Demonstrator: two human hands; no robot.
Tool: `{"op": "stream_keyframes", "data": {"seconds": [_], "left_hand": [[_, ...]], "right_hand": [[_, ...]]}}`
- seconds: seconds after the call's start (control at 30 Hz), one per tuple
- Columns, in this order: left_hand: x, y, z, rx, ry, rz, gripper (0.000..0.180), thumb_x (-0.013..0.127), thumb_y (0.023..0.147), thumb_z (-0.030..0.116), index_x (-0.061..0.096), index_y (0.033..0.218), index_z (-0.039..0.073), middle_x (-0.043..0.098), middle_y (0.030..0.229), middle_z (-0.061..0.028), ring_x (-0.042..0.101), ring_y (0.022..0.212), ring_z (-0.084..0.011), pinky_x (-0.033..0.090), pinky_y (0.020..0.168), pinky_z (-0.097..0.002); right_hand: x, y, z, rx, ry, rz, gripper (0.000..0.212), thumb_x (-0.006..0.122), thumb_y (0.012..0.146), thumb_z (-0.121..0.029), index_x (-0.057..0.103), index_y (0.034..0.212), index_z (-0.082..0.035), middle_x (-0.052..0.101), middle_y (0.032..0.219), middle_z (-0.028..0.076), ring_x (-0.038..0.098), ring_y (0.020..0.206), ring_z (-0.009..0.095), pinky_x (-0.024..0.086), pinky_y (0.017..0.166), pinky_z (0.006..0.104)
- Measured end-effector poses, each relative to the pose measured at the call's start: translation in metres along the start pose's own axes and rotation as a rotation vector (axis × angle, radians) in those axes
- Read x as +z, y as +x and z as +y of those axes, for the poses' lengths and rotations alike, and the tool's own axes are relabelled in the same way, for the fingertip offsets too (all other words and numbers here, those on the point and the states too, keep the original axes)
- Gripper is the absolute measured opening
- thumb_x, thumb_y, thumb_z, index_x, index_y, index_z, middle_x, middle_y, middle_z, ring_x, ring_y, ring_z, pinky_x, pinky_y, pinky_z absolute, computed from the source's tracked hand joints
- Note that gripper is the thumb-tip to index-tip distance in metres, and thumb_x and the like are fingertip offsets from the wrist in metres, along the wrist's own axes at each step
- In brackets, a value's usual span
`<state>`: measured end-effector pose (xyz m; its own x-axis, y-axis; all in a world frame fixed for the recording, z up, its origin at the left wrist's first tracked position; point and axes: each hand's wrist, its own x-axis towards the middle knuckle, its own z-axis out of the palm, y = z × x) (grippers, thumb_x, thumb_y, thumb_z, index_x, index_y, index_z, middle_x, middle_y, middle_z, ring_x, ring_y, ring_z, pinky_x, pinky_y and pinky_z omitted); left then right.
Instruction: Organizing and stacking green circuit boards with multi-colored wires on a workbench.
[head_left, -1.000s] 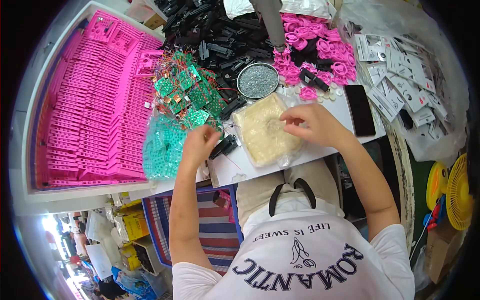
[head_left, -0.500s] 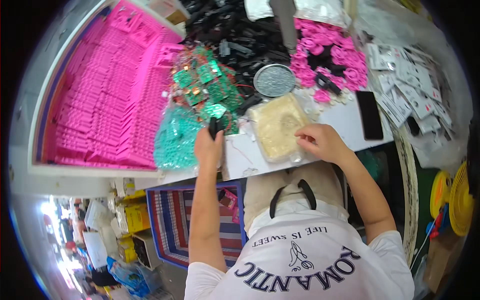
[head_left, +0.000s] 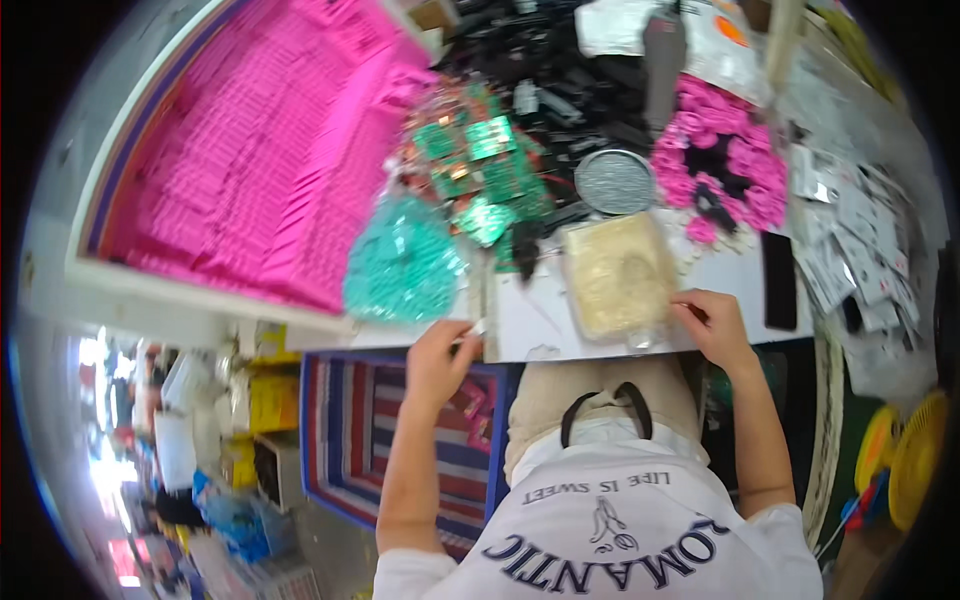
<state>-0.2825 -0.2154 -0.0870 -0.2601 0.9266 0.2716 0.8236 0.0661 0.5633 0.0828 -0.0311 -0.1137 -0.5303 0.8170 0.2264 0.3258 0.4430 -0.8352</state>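
My left hand [head_left: 438, 362] is at the table's front edge, below a clear bag of teal pieces [head_left: 405, 262]. Its thumb and index finger curl together, and a small whitish bit shows at the tips, too blurred to name. A blurred black piece [head_left: 525, 250] lies beyond it, beside a heap of green circuit boards [head_left: 490, 180] with thin wires. My right hand [head_left: 714, 328] rests at the right edge of a pale yellow square block in clear wrap [head_left: 618, 275]. Its fingers are pinched; whatever is between them is hidden.
A large crate of pink plastic parts [head_left: 250, 170] stands at left. Behind are black parts [head_left: 540, 100], a round grey tin [head_left: 615, 181] and pink rings [head_left: 745, 160]. A black phone [head_left: 779, 281] and white cards [head_left: 865, 235] lie right. A striped bin [head_left: 400, 460] sits below.
My left hand has drawn back toward the table edge, and the black piece it held now lies by the circuit boards. My right hand has shifted to the yellow block's edge. The view has moved.
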Motion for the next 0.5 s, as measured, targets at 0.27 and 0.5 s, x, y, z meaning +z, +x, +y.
{"op": "stream_keyframes", "data": {"seconds": [0.27, 0.5], "left_hand": [[0.006, -0.018, 0.028, -0.017, -0.183, 0.123, 0.013, 0.068, 0.085, 0.001, 0.068, 0.098, -0.001, 0.067, 0.088, -0.013, 0.067, 0.077, -0.0219, 0.053, 0.072, -0.0308], [0.098, -0.07, 0.035, -0.004, -0.319, -0.189, 0.012, 0.067, 0.086, 0.007, 0.068, 0.097, 0.002, 0.067, 0.089, -0.013, 0.066, 0.078, -0.0252, 0.052, 0.07, -0.0317]], "right_hand": [[-0.038, 0.032, 0.038, 0.062, -0.313, 0.161, 0.02, 0.068, 0.084, -0.015, 0.071, 0.1, -0.004, 0.068, 0.088, 0.015, 0.065, 0.076, 0.026, 0.051, 0.07, 0.0368], [-0.035, 0.093, 0.078, 0.009, -0.58, 0.167, 0.032, 0.07, 0.084, -0.018, 0.067, 0.114, -0.006, 0.068, 0.107, 0.016, 0.065, 0.098, 0.03, 0.05, 0.085, 0.0412]]}}
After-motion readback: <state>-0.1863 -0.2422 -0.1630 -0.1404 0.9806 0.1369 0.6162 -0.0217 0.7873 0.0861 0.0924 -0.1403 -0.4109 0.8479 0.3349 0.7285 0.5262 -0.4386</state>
